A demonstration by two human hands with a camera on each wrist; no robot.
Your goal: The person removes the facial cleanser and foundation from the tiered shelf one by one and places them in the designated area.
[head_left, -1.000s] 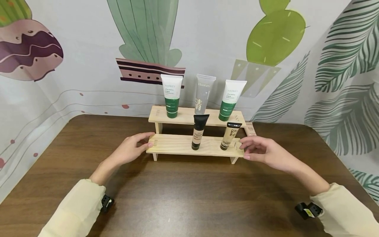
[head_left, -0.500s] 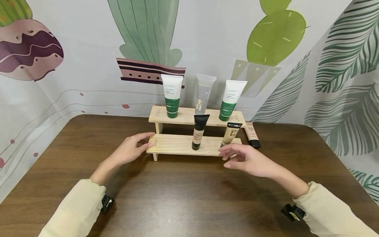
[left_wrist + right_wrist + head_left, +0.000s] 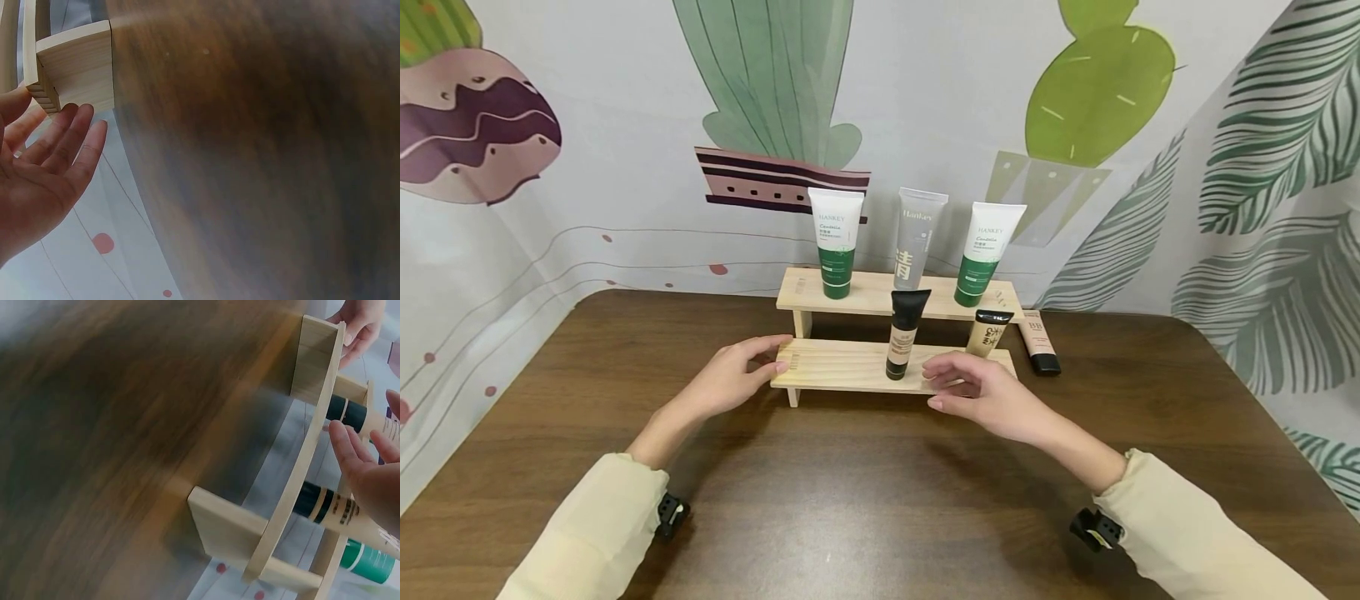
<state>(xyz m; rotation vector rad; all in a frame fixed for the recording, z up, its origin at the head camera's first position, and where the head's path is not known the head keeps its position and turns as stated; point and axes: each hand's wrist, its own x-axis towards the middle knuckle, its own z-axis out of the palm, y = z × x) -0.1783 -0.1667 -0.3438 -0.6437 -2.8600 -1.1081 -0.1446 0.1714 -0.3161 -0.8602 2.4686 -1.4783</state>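
Head view: just changed, right hand (image 3: 988, 400). Shifted left from right end of wooden stand (image 3: 842, 358) to right of centre, in front of gold tube (image 3: 987, 335), fingertips just beside black-topped tube (image 3: 907, 312) as seen here. Fingers loosely bent, nothing grasped. Meaning, by best guess: contact with right end given up, attention now on lower step; no tube displaced so far. Left hand (image 3: 733, 379) unchanged at left end of lower step, left of centre; thumb and index against wood, no clench. Pink tube (image 3: 1037, 337) now uncovered, lying on table (image 3: 820, 500) right of stand.

Count: one stand, two steps. Six tubes: three on top step near centre (two green-and-white tubes (image 3: 837, 242), one grey tube (image 3: 917, 237) between), two upright on lower step, one lying flat. Two hands, one black wrist device (image 3: 1096, 530) at each cuff.

Left wrist view: one stand end, upper left. Left hand at left edge, other fingers extended, relaxed. No tubes in sight.

Right wrist view: right hand at right edge, fingers apart, no grip. Overlapping black-topped tube in frame; can't tell if touching. Gold tube below, one green cap (image 3: 369, 559) lower right, left hand at top right.
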